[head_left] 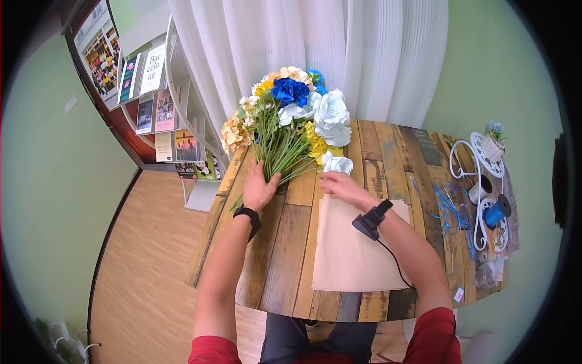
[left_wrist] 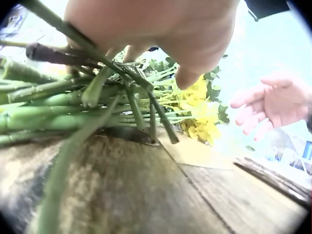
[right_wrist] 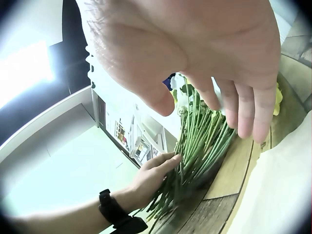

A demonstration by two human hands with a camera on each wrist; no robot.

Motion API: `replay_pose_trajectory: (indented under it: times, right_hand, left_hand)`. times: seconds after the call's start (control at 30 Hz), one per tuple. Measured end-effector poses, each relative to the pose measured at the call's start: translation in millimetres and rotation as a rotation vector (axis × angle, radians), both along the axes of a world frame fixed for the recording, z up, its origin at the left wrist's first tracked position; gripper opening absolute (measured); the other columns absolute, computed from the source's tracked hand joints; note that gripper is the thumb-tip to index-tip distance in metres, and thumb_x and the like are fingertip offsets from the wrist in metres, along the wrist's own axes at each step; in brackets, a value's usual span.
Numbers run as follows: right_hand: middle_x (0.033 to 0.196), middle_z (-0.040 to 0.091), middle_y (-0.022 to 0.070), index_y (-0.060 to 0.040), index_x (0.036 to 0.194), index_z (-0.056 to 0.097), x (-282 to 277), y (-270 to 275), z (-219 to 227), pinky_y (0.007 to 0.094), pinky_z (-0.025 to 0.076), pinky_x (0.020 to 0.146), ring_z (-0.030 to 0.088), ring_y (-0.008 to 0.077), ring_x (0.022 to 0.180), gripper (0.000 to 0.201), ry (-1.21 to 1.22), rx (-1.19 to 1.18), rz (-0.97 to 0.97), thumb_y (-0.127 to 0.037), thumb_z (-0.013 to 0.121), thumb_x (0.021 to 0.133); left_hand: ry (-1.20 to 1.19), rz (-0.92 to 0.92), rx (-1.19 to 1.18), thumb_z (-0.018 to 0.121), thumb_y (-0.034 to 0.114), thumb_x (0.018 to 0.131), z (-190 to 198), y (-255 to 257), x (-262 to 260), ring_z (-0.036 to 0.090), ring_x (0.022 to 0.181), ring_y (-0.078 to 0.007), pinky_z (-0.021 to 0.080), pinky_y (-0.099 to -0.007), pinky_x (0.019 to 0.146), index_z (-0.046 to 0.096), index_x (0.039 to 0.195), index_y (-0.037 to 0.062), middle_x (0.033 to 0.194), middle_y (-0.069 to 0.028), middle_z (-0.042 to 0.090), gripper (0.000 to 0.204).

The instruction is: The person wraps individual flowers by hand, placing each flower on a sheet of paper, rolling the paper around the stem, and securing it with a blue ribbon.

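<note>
A large bunch of artificial flowers (head_left: 291, 91) in blue, white, yellow and peach lies on the wooden table, blooms at the far end. My left hand (head_left: 259, 187) lies over its green stems (head_left: 283, 148), thumb on one side and fingers on the other. Cut stem ends (left_wrist: 165, 129) poke out below the palm in the left wrist view. My right hand (head_left: 345, 188) is apart from the bunch, near a pale white flower (head_left: 337, 162) and over the top of the brown paper (head_left: 357, 255). In the right wrist view its fingers (right_wrist: 246, 107) extend loosely and hold nothing.
On the table's right side (head_left: 436, 273) are blue ribbon strands (head_left: 451, 209), a blue ribbon spool (head_left: 497, 212), a white metal stand (head_left: 476, 182) and a small potted plant (head_left: 494, 142). A magazine rack (head_left: 170, 91) stands left of the table, and a white curtain (head_left: 388, 60) hangs behind.
</note>
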State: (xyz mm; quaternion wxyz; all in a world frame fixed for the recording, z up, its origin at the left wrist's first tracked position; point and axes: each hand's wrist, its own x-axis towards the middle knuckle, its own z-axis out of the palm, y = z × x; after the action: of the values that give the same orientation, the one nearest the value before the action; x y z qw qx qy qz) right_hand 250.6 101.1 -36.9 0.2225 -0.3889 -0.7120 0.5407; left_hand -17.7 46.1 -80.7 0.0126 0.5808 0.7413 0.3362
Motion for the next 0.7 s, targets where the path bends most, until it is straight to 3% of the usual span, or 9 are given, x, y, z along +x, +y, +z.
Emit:
replay_pose_trajectory:
  times: [0.03,0.07,0.17,0.27,0.4,0.5,0.6,0.67,0.7]
  right_hand:
    - [0.097,0.059,0.0042,0.0009,0.130,0.055,5.6,-2.8,1.8,0.0309,0.047,0.081,0.055,0.0136,0.089,0.050,0.017,0.068,-0.056,-0.034,0.058,0.094]
    - [0.123,0.059,0.0116,-0.0015,0.148,0.036,12.0,-0.6,8.9,0.0358,0.044,0.094,0.056,0.0193,0.110,0.066,-0.062,0.010,0.003,-0.033,0.058,0.094]
    - [0.145,0.046,0.0158,-0.0030,0.152,0.027,11.7,1.9,7.0,0.0416,0.042,0.101,0.047,0.0253,0.130,0.069,0.114,-0.076,-0.143,-0.032,0.054,0.096]
    - [0.154,0.034,0.0159,-0.0056,0.155,0.018,9.3,19.9,1.0,0.0458,0.039,0.106,0.038,0.0294,0.139,0.072,0.317,-0.253,-0.128,-0.034,0.050,0.097]
    - [0.154,0.034,0.0152,-0.0074,0.155,0.016,-0.8,41.8,-10.7,0.0469,0.039,0.106,0.038,0.0310,0.139,0.070,0.362,-0.252,-0.160,-0.035,0.047,0.099]
    - [0.153,0.034,0.0154,-0.0066,0.155,0.015,-0.9,45.1,-16.3,0.0474,0.039,0.106,0.038,0.0316,0.138,0.071,0.343,-0.265,-0.170,-0.035,0.048,0.098]
    - [0.152,0.037,0.0155,-0.0052,0.155,0.017,7.0,33.9,-11.6,0.0457,0.040,0.105,0.040,0.0317,0.137,0.071,0.293,-0.233,-0.145,-0.035,0.048,0.099]
    - [0.150,0.040,0.0165,-0.0046,0.154,0.021,17.6,27.8,-6.8,0.0421,0.043,0.102,0.045,0.0309,0.133,0.069,0.269,-0.226,-0.099,-0.036,0.049,0.099]
    - [0.150,0.040,0.0165,-0.0046,0.154,0.021,22.3,24.1,-4.5,0.0421,0.043,0.102,0.045,0.0309,0.133,0.069,0.269,-0.231,-0.098,-0.036,0.049,0.099]
  left_hand:
    - [-0.094,0.002,0.060,0.069,0.023,0.083,2.2,0.6,-0.2,0.043,0.131,-0.0422,0.038,-0.0433,0.108,0.047,0.137,0.0001,0.148,-0.0289,0.036,0.062]
    - [-0.094,0.035,0.132,0.066,0.017,0.086,2.9,-0.5,2.6,0.048,0.128,-0.0387,0.040,-0.0424,0.106,0.062,0.117,-0.0010,0.139,-0.0278,0.048,0.036]
    - [-0.156,0.088,0.226,0.067,0.018,0.086,2.7,1.7,0.2,0.060,0.112,-0.0384,0.046,-0.0415,0.097,0.069,0.103,-0.0023,0.124,-0.0239,0.062,0.026]
    - [-0.204,0.081,0.282,0.066,0.015,0.085,3.9,-0.7,0.0,0.062,0.107,-0.0375,0.047,-0.0413,0.096,0.070,0.096,-0.0034,0.112,-0.0212,0.067,0.021]
    - [-0.126,0.054,0.278,0.068,0.016,0.084,26.1,-15.3,8.1,0.063,0.099,-0.0370,0.048,-0.0411,0.091,0.070,0.096,-0.0026,0.107,-0.0193,0.068,0.022]
    - [-0.308,0.047,0.002,0.070,0.018,0.082,42.0,-18.7,14.9,0.064,0.093,-0.0346,0.049,-0.0416,0.087,0.072,0.092,-0.0005,0.100,-0.0193,0.069,0.021]
    - [-0.108,0.004,0.068,0.070,0.018,0.081,37.6,-13.5,12.2,0.065,0.086,-0.0339,0.050,-0.0418,0.081,0.073,0.086,0.0004,0.089,-0.0196,0.069,0.019]
    - [0.214,0.089,0.355,0.070,0.018,0.080,30.3,-4.5,8.5,0.066,0.081,-0.0346,0.052,-0.0417,0.077,0.074,0.083,0.0012,0.083,-0.0205,0.069,0.018]
    - [0.215,0.091,0.351,0.070,0.018,0.080,27.5,-0.4,5.0,0.066,0.081,-0.0346,0.052,-0.0417,0.077,0.074,0.083,0.0012,0.083,-0.0205,0.069,0.018]
